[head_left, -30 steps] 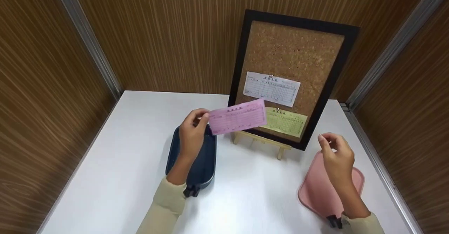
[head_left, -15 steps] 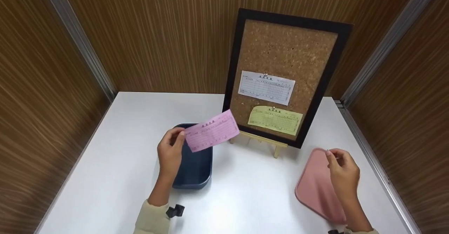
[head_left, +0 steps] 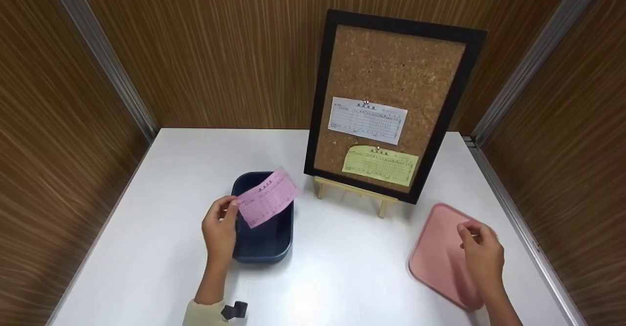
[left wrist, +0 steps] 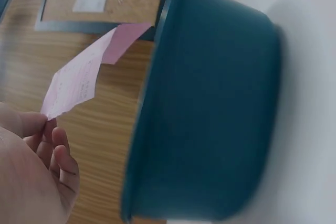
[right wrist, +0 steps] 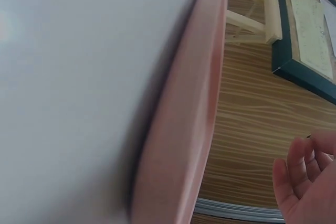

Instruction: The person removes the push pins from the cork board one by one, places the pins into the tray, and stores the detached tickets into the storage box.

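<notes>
In the head view my left hand (head_left: 220, 228) pinches a pink printed slip (head_left: 268, 198) by its left end, over the dark blue bin (head_left: 264, 258). The slip bends along its length in the left wrist view, above the bin's rim. My right hand (head_left: 483, 253) is over the pink tray (head_left: 435, 262), thumb and index fingertip together. A tiny dark tip of a small pin (right wrist: 308, 137) shows between them in the right wrist view; the fingers hide most of it. A white slip (head_left: 368, 120) and a yellow-green slip (head_left: 380, 164) hang pinned on the corkboard (head_left: 401, 67).
The black-framed board leans on a small wooden easel (head_left: 354, 189) at the back of the white table (head_left: 337, 262). Wood-grain walls (head_left: 220, 52) with metal corner strips close in the back and both sides.
My left hand has carried the pink slip left and down, from in front of the board to over the blue bin. My right hand has lowered over the pink tray, still pinching.
</notes>
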Tool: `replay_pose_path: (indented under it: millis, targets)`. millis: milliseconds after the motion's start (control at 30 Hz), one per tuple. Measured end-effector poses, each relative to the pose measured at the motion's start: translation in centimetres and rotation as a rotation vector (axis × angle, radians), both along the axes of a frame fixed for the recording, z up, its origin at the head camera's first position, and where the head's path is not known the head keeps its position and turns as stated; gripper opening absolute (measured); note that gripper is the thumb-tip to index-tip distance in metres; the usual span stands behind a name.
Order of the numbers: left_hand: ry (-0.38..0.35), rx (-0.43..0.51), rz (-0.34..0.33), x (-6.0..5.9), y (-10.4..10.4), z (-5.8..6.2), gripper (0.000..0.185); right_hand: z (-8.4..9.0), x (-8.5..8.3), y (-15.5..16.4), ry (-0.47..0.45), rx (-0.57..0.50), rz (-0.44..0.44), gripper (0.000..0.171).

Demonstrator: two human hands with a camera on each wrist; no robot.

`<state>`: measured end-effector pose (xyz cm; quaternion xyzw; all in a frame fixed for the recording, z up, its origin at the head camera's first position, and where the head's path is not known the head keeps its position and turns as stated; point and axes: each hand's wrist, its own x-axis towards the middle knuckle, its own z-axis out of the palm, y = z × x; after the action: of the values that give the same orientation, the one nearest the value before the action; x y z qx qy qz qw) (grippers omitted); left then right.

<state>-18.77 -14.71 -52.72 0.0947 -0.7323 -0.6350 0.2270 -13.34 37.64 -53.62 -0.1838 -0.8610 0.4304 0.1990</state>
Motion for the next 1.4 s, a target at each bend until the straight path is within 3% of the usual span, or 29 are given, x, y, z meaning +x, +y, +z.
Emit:
replay_pose_path:
  millis: [267,567,700,1000,1233,1400]
  targets:
    - [-0.168,-0.122,0.104,0.7,-1.3,-1.6,0.021,-1.2,0.2,0.6,-0.077,0.033,-0.013,0.028]
    - [-0.308,-0.273,0.228,0.7,-1.6,-2.8,0.024,-1.8,0.2,1.3,-0.187,0.057,0.065,0.035]
    - [-0.323,-0.299,0.264,0.9,-1.7,-3.2,0.024,-2.0,0.0,1.5,-0.229,0.069,0.103,0.034]
    - [-0.321,-0.315,0.279,1.2,-2.0,-3.6,0.025,-2.3,-0.6,2.6,-0.328,0.102,0.176,0.032]
    - [-0.318,-0.344,0.261,1.5,-1.8,-3.7,0.025,-2.7,-1.5,3.0,-0.374,0.162,0.240,0.029]
    - [-0.312,-0.424,0.228,1.7,-1.4,-3.6,0.023,-2.8,-1.9,3.0,-0.401,0.173,0.258,0.027]
